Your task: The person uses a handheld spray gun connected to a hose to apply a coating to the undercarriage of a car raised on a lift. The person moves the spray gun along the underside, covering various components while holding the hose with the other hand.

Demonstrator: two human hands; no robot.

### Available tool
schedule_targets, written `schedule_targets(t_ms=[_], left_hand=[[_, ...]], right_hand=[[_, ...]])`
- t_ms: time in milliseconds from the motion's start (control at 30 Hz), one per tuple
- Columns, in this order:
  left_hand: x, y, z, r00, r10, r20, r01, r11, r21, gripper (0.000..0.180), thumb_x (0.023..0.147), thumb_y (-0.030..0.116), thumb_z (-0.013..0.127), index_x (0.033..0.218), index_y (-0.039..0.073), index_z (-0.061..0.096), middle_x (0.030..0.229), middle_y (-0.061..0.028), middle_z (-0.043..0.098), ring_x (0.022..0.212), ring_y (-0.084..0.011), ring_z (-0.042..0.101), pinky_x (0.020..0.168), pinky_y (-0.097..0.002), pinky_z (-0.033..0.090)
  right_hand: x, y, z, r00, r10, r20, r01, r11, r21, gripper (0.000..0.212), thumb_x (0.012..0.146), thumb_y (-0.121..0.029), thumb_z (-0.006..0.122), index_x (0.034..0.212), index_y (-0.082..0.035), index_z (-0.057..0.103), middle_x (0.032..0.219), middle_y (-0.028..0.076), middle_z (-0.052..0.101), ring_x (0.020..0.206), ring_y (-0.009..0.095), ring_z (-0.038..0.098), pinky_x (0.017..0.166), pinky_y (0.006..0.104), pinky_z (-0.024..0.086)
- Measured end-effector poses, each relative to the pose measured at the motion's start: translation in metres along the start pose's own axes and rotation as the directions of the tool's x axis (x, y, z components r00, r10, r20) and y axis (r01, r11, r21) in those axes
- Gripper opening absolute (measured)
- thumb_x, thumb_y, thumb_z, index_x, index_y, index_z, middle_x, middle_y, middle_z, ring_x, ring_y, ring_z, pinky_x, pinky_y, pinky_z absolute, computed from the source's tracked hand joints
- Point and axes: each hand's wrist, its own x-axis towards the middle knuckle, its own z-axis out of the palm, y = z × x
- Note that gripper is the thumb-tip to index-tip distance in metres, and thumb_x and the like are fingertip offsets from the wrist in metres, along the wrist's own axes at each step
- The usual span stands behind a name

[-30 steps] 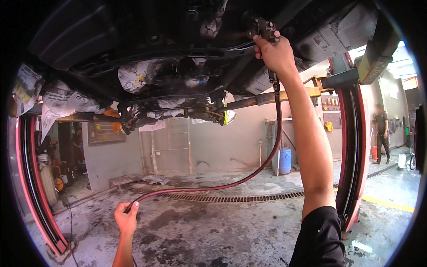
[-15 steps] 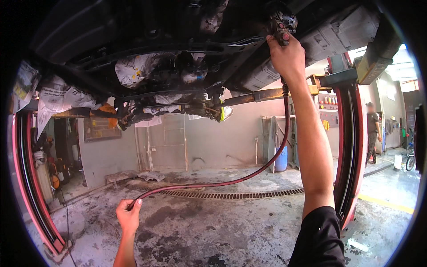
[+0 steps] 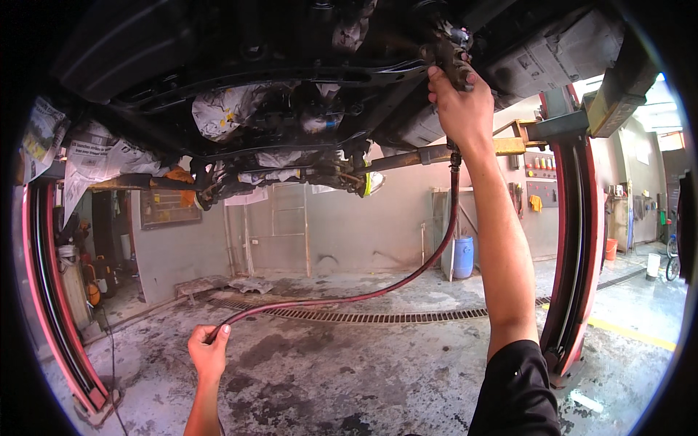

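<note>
Above me hangs the black underbody of a raised car, with newspaper covering parts of it. My right hand is raised high, wrapped round a dark, dirty spray gun just below the underbody. Its nozzle is hard to make out against the dark metal. A dark red hose runs down from the gun's handle and curves left across the view. At lower left, my left hand pinches this hose, holding it off the floor.
Red lift posts stand on both sides, with a yellow lift arm under the car. A floor drain grate crosses the stained concrete. Farther back are a blue drum, an orange bucket and a tool board.
My right hand and the spray gun have shifted slightly left and down, and the gun has tilted. The hose's upper part swung left. A person at far right is out of sight now.
</note>
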Motion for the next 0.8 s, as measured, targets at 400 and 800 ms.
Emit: schedule_targets(t_ms=[400,800], left_hand=[[-0.001,-0.003,0.007,1.0,-0.016,0.001,0.016,1.0,-0.007,0.03,0.089,0.021,0.086,0.082,0.001,0.064,0.076,0.0017,0.059,0.068,-0.0064,0.051,0.062,-0.0256,0.043],[-0.003,-0.003,0.003,0.999,-0.043,0.0,0.043,0.998,0.045,0.029,0.089,0.02,0.086,0.085,0.001,0.064,0.077,0.0012,0.06,0.068,-0.0067,0.051,0.064,-0.0255,0.045]], right_hand=[[-0.001,0.019,-0.024,0.988,-0.094,-0.12,0.078,0.988,-0.134,0.036,0.098,-0.029,0.069,0.123,-0.003,0.069,0.094,0.017,0.073,0.091,0.033,0.068,0.084,0.0375,0.051],[-0.021,0.018,-0.017,0.999,0.0,-0.05,0.005,0.994,0.108,0.035,0.098,-0.034,0.07,0.108,0.0,0.07,0.086,0.01,0.075,0.08,0.021,0.073,0.075,0.0337,0.054]])
